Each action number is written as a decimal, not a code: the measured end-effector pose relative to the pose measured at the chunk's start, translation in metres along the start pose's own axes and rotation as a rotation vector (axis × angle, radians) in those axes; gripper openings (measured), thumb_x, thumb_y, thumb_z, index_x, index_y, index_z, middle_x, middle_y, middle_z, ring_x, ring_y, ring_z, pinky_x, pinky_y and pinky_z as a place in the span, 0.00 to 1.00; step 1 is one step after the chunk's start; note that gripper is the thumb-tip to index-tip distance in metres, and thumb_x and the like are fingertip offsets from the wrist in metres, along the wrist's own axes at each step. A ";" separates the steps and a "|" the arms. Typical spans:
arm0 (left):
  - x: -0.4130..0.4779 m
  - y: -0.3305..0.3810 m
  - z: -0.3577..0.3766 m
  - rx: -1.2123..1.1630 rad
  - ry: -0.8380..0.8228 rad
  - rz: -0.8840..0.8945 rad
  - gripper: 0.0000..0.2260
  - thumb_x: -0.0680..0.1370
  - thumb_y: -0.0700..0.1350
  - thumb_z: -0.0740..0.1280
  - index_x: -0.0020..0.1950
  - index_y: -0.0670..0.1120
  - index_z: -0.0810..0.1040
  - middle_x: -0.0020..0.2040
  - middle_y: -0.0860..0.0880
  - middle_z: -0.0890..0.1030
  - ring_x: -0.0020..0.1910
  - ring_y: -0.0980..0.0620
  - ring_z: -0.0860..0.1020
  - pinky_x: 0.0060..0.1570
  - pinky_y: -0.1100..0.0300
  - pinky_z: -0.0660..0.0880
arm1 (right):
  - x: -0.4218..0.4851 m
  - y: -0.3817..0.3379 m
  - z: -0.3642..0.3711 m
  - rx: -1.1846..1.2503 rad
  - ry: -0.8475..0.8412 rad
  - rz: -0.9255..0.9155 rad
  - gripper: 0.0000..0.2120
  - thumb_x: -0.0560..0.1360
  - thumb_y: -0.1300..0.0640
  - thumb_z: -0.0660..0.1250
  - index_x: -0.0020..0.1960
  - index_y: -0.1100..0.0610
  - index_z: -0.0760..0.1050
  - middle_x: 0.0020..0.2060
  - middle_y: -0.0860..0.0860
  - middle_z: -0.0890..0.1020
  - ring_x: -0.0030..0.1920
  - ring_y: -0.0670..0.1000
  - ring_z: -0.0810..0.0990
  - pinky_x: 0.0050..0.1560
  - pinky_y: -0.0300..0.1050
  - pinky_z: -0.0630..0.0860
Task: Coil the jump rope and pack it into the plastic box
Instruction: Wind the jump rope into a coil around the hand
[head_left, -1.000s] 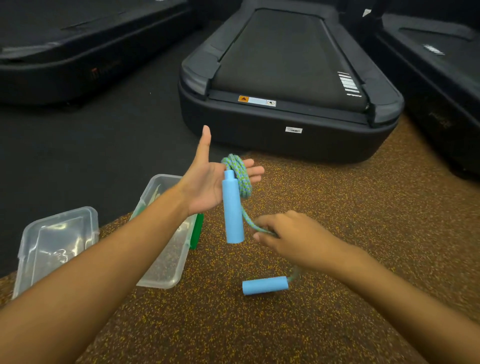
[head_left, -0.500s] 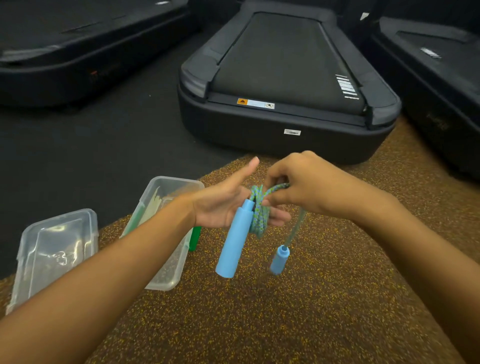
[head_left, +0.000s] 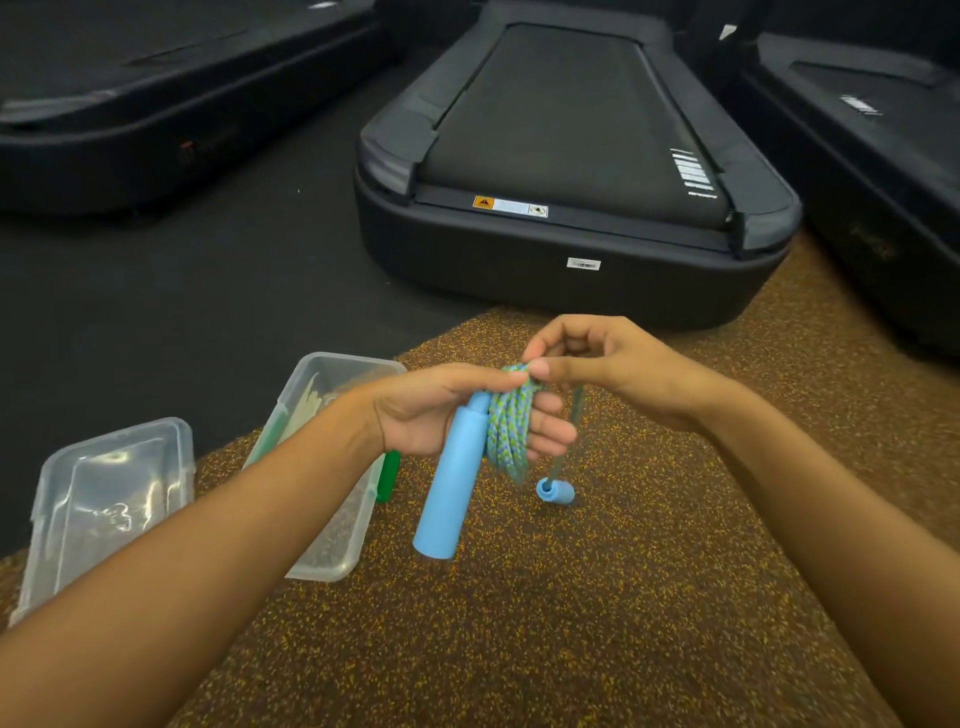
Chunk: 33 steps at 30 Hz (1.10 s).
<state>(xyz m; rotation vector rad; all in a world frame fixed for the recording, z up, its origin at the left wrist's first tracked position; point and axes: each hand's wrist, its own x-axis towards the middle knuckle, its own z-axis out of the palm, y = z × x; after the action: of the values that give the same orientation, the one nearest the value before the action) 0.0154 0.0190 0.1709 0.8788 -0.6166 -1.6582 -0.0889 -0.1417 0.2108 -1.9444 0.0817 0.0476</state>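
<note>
The jump rope's blue-green cord (head_left: 506, 434) is wound in several loops around the fingers of my left hand (head_left: 426, 410). One light blue handle (head_left: 449, 483) hangs down from that hand's thumb side. My right hand (head_left: 608, 366) pinches the cord at the top of the coil. From it the free end drops to the second blue handle (head_left: 556, 491), which dangles just above the floor. The clear plastic box (head_left: 332, 525) stands open on the floor, left of my hands and partly hidden by my left forearm.
A clear lid (head_left: 111, 499) lies left of the box. A green clip (head_left: 389, 475) shows at the box's right side. A black treadmill (head_left: 571, 171) stands ahead, with others at left and right. Brown speckled matting (head_left: 571, 623) covers the floor below my hands.
The second handle has come up off the floor and now dangles. My right hand rose from below to the top of the coil, and my left fingers closed around the loops.
</note>
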 end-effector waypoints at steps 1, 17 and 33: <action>0.000 0.000 0.000 -0.007 0.007 0.007 0.16 0.72 0.47 0.66 0.54 0.38 0.80 0.51 0.40 0.83 0.52 0.45 0.81 0.56 0.54 0.76 | 0.001 0.004 0.002 0.043 0.026 -0.001 0.07 0.68 0.57 0.69 0.46 0.57 0.77 0.40 0.53 0.78 0.39 0.47 0.74 0.45 0.41 0.71; -0.003 0.013 -0.005 -0.327 0.223 0.415 0.15 0.68 0.45 0.66 0.49 0.39 0.83 0.52 0.40 0.83 0.52 0.45 0.82 0.50 0.53 0.79 | -0.011 0.091 0.068 0.141 0.089 0.193 0.12 0.79 0.56 0.54 0.48 0.57 0.75 0.33 0.51 0.76 0.36 0.47 0.74 0.45 0.44 0.70; -0.013 0.016 -0.021 -0.375 0.344 0.389 0.32 0.72 0.57 0.63 0.67 0.35 0.66 0.65 0.36 0.74 0.65 0.41 0.73 0.64 0.47 0.68 | -0.025 0.025 0.051 -0.844 0.023 -0.103 0.12 0.79 0.48 0.54 0.43 0.52 0.71 0.39 0.46 0.70 0.44 0.52 0.74 0.46 0.50 0.72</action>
<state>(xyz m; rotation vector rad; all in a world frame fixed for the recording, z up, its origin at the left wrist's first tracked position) 0.0433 0.0280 0.1739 0.6943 -0.2084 -1.1828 -0.1156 -0.1020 0.1707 -2.7894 -0.0331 -0.0130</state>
